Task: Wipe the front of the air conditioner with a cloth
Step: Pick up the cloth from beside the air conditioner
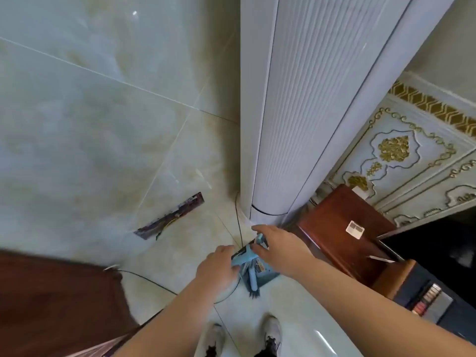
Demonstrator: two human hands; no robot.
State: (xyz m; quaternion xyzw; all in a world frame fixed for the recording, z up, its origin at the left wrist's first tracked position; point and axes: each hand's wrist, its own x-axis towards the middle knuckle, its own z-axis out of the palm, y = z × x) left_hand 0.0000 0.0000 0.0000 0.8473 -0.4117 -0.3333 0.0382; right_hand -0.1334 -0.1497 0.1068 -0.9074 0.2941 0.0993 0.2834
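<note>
The tall white air conditioner (296,112) stands on the floor ahead of me, its ribbed front facing me and running down to its base. Just before that base, low over the tiles, is a light blue cloth (243,256), bunched together with a blue handle-like piece (253,278); motion blur hides their exact shape. My left hand (219,270) grips the cloth's left edge. My right hand (279,246) reaches in from the right, and a blue end of the cloth sits between its thumb and forefinger. Neither hand touches the air conditioner.
A reddish wooden cabinet (334,228) stands close against the unit's right side, with a dark low stand (438,279) beyond it. A black cable (238,217) runs along the floor by the base. Brown furniture (51,305) fills the lower left. My shoes (273,331) are below.
</note>
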